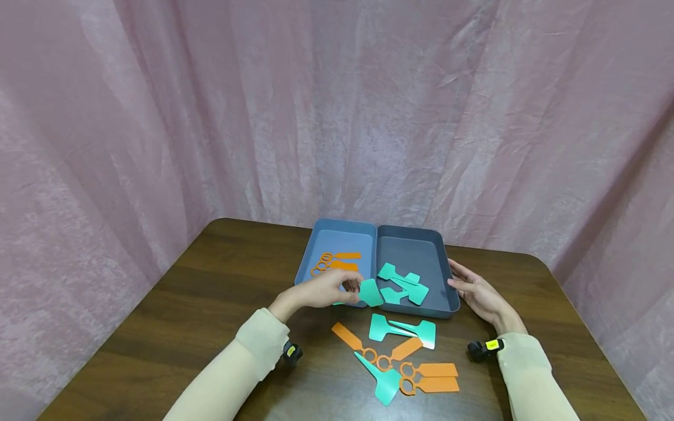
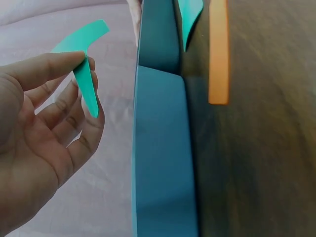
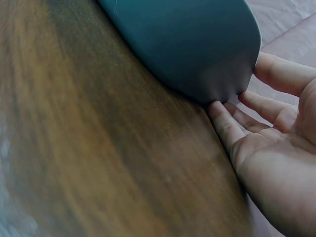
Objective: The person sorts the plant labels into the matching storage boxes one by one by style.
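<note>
In the head view my left hand (image 1: 329, 287) is above the front of the blue tray (image 1: 316, 234). It pinches a green T-shaped plant label (image 2: 86, 79) between thumb and fingers, the pointed stem hanging down in the left wrist view. Orange ring-ended tags (image 1: 344, 266) lie in the blue tray. The dark grey tray (image 1: 411, 245) beside it has several green plant labels (image 1: 405, 283) in it. My right hand (image 1: 481, 295) touches the outer right side of the grey tray; its fingertips (image 3: 217, 108) rest against the wall in the right wrist view.
On the brown wooden table (image 1: 210, 292), in front of the trays, lie green labels (image 1: 388, 383) and several orange ring-ended tags (image 1: 437, 384), some overlapping. A pink curtain (image 1: 337, 117) hangs behind the table's far edge.
</note>
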{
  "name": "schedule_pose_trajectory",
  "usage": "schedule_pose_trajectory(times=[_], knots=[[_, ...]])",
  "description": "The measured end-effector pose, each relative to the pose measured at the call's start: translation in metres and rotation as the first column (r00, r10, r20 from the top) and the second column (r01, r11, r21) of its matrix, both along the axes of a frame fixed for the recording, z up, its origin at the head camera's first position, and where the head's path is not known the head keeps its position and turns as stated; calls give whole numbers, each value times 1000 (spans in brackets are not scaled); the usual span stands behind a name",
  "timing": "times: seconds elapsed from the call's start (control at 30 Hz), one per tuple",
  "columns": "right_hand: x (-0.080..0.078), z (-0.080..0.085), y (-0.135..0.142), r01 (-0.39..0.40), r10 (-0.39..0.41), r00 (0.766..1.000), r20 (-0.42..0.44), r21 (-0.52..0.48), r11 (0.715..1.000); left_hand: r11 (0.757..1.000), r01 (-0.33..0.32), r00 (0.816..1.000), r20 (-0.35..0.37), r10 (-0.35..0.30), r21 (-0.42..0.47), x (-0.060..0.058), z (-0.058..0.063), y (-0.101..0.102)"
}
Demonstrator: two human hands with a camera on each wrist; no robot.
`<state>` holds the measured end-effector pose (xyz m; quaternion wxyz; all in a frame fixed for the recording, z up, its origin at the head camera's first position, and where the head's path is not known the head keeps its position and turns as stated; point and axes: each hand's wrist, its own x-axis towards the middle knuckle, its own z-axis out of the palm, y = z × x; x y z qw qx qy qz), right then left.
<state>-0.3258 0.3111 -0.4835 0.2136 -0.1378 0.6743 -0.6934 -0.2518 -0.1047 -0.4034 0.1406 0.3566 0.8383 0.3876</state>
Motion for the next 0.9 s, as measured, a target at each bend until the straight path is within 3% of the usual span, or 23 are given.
schedule_pose_trajectory(times=[0.57, 0.9], knots=[[2, -2, -2, 3, -3, 1000, 10, -28, 1000, 999, -42, 995, -90, 40, -21, -24, 21, 46], [2, -2, -1, 0, 0, 1000, 5, -32, 999, 997, -77, 995, -67, 75, -27, -42, 30, 70]])
